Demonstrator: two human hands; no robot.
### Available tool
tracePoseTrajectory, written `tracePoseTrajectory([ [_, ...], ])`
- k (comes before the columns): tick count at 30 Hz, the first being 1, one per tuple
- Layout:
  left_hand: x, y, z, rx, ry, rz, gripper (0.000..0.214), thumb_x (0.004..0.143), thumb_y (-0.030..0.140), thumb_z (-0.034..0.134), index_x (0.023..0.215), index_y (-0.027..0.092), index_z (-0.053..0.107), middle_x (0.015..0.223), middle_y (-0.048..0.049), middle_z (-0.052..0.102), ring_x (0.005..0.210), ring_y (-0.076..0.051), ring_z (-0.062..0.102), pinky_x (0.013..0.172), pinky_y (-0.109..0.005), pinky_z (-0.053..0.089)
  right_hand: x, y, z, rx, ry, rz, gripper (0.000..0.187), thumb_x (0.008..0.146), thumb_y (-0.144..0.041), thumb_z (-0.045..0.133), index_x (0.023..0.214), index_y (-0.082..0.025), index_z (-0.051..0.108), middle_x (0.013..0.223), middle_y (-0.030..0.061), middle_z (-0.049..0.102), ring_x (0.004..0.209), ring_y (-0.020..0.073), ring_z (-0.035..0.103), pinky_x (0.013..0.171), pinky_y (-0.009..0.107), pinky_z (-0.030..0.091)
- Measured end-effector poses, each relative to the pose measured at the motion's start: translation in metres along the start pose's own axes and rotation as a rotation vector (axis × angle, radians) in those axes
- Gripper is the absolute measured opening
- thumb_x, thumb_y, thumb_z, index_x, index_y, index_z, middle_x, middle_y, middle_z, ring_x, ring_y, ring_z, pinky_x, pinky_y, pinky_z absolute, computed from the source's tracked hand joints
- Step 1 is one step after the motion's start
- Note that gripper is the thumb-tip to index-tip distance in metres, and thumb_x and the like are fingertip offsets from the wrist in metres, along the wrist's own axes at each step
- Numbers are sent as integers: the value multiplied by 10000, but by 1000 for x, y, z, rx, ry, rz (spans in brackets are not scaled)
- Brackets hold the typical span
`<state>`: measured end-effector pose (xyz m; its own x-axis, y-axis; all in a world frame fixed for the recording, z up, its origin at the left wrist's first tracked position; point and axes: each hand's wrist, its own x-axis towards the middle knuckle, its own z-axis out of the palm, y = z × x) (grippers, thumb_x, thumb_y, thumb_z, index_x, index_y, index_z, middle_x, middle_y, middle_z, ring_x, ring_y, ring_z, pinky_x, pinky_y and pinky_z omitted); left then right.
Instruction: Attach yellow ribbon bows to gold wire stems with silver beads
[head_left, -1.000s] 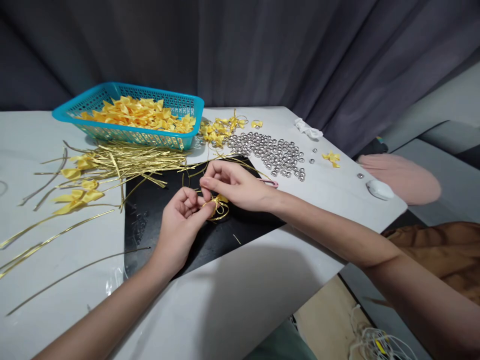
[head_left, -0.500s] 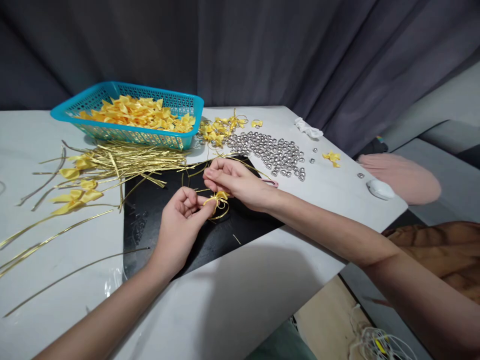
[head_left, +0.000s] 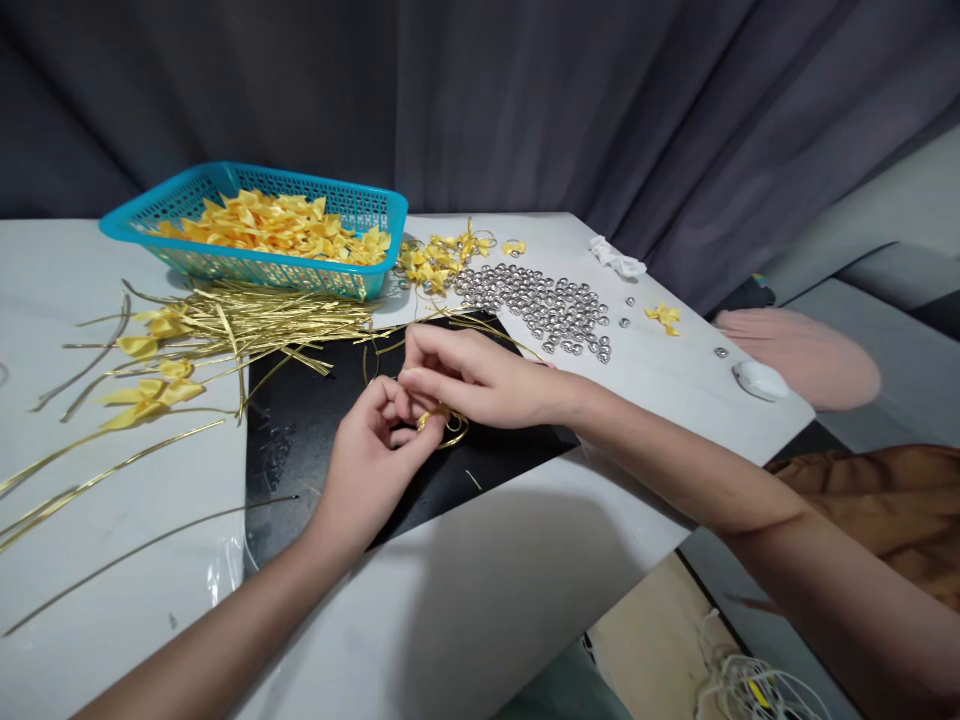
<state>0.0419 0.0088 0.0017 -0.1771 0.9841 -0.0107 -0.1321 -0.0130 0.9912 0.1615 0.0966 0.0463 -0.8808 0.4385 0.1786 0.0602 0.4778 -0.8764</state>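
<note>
Over the black mat (head_left: pixel 292 450), my left hand (head_left: pixel 375 450) is closed, thumb against fingers, pinching a yellow ribbon bow (head_left: pixel 424 420). Most of the bow is covered by my fingers. A loop of gold cord (head_left: pixel 457 438) hangs out from it on the right. My right hand (head_left: pixel 476 375) is bent over the bow, its thumb and fingertips pressed together right at my left fingertips. Whatever lies between those right fingertips is hidden.
A blue basket (head_left: pixel 285 264) of yellow ribbon pieces stands at the back left, with a heap of gold cords (head_left: pixel 277 320) before it. Silver beads (head_left: pixel 555 305) and finished-looking yellow bows (head_left: pixel 435 262) lie behind my right hand. A white mouse-like object (head_left: pixel 760 380) sits near the right edge.
My right hand has come down and closer to my left, now covering more of the bow. My left hand has shifted slightly right, and the gold loop with it.
</note>
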Motion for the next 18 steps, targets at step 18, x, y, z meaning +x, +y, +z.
tracePoseTrajectory([
  [18, -3, -13, 0, 182, -76, -25, 253, 725, 232, 632, 705, 210, 381, 642, 78, 505, 560, -62, 447, 535, -191, 360, 5, -4, -3, 377, 137, 15, 297, 856, -365, 589, 747, -176, 388, 600, -77, 410, 536, 30, 362, 473, 155, 280],
])
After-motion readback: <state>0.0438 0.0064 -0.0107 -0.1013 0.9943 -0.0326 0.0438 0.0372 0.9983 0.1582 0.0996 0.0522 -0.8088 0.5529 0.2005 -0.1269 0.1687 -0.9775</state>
